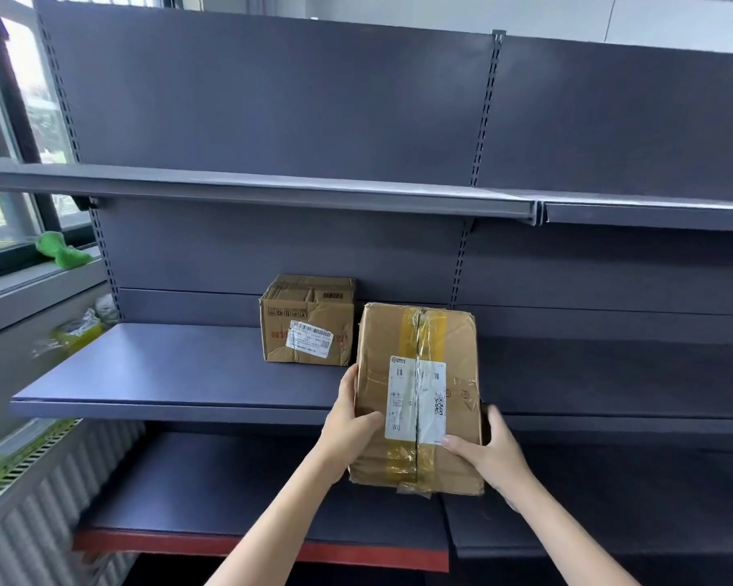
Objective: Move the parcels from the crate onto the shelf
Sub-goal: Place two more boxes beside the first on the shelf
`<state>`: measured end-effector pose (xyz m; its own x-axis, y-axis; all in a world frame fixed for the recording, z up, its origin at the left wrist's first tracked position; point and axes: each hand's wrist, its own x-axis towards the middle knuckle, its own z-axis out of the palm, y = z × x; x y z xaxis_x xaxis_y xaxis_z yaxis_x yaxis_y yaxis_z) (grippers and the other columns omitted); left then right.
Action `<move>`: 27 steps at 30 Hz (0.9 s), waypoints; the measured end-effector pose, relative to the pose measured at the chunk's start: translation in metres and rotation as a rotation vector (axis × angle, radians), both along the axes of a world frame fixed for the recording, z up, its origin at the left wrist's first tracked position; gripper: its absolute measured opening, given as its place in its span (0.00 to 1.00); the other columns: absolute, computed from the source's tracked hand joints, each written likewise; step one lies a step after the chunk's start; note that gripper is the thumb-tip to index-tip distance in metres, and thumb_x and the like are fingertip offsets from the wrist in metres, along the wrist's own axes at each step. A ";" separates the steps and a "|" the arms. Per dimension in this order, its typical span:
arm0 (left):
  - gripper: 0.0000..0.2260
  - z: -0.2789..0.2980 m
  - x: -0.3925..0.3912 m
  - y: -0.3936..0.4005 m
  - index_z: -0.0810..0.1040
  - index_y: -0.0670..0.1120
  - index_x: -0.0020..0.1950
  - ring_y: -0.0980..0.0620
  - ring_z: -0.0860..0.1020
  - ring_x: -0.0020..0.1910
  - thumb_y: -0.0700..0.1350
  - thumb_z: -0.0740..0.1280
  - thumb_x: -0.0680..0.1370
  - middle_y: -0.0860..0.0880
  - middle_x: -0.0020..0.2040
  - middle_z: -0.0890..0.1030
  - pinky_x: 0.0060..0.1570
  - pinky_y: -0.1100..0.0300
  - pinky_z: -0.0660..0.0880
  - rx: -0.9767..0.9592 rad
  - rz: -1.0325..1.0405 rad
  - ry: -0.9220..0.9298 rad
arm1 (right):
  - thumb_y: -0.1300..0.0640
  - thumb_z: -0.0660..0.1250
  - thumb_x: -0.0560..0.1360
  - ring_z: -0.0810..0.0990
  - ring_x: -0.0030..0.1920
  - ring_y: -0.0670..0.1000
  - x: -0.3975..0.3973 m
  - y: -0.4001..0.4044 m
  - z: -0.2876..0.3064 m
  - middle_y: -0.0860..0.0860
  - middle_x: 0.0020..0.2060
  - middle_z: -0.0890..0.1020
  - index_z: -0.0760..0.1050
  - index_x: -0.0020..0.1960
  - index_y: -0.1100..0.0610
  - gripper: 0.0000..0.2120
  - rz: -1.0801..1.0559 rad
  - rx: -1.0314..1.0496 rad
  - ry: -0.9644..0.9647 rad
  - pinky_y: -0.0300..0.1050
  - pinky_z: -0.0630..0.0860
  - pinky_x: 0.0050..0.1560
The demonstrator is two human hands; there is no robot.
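A brown cardboard parcel (417, 399) with yellow tape and a white label is held in front of the grey middle shelf (166, 374). My left hand (348, 425) grips its left edge, thumb on the top face. My right hand (489, 450) grips its right side, thumb on the label's lower corner. The parcel's far end reaches over the shelf's front edge. A second, smaller cardboard parcel (307, 321) with a white label stands on that shelf, just behind and left. The crate is out of view.
An upper shelf (271, 192) spans above, a lower shelf (229, 492) with a red front edge lies below. At the left are a window sill with a green object (62, 249) and a radiator (39, 501).
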<state>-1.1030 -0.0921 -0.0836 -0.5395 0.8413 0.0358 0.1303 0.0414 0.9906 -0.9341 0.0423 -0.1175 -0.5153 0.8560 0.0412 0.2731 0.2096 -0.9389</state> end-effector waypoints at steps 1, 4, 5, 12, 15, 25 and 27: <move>0.37 0.002 -0.001 0.004 0.55 0.62 0.72 0.52 0.78 0.58 0.42 0.65 0.67 0.55 0.60 0.77 0.61 0.48 0.74 0.012 0.003 -0.001 | 0.53 0.77 0.63 0.75 0.47 0.39 -0.002 0.004 0.001 0.42 0.53 0.78 0.63 0.65 0.51 0.35 0.001 0.007 0.010 0.37 0.73 0.46; 0.38 0.005 -0.008 0.018 0.55 0.62 0.70 0.52 0.79 0.57 0.43 0.66 0.65 0.54 0.60 0.77 0.60 0.46 0.75 0.056 0.006 0.006 | 0.52 0.77 0.64 0.72 0.57 0.46 -0.008 0.021 0.001 0.47 0.64 0.72 0.53 0.74 0.55 0.48 0.001 0.023 0.020 0.42 0.71 0.57; 0.38 0.005 -0.011 0.023 0.56 0.63 0.70 0.52 0.79 0.56 0.43 0.67 0.64 0.54 0.60 0.77 0.59 0.46 0.75 0.073 0.012 0.011 | 0.52 0.77 0.64 0.70 0.61 0.47 -0.010 0.027 0.002 0.50 0.67 0.70 0.51 0.75 0.56 0.49 -0.003 0.039 0.022 0.44 0.69 0.60; 0.34 0.012 -0.038 0.071 0.59 0.68 0.57 0.55 0.76 0.59 0.37 0.68 0.65 0.54 0.63 0.70 0.54 0.56 0.78 0.201 0.005 0.102 | 0.54 0.77 0.65 0.69 0.67 0.55 -0.046 0.077 0.007 0.52 0.68 0.70 0.53 0.73 0.57 0.46 -0.002 0.114 0.059 0.54 0.69 0.65; 0.36 0.003 -0.055 0.097 0.55 0.62 0.59 0.57 0.73 0.60 0.26 0.65 0.70 0.49 0.65 0.67 0.56 0.60 0.76 0.192 0.009 0.153 | 0.59 0.76 0.66 0.74 0.59 0.50 -0.065 0.096 0.002 0.46 0.56 0.74 0.59 0.67 0.55 0.37 0.010 0.115 0.081 0.39 0.69 0.52; 0.38 -0.041 -0.092 0.158 0.44 0.39 0.70 0.53 0.70 0.58 0.26 0.64 0.70 0.57 0.58 0.67 0.47 0.81 0.68 0.089 0.092 0.317 | 0.61 0.76 0.65 0.74 0.60 0.55 -0.119 0.148 -0.039 0.55 0.60 0.76 0.58 0.70 0.60 0.40 -0.040 0.133 0.049 0.44 0.70 0.53; 0.37 -0.050 -0.099 0.167 0.45 0.41 0.72 0.51 0.71 0.59 0.28 0.64 0.70 0.59 0.58 0.68 0.48 0.80 0.68 0.086 0.143 0.341 | 0.61 0.77 0.65 0.74 0.60 0.55 -0.128 0.157 -0.048 0.54 0.60 0.75 0.58 0.69 0.60 0.40 -0.057 0.154 0.060 0.44 0.70 0.54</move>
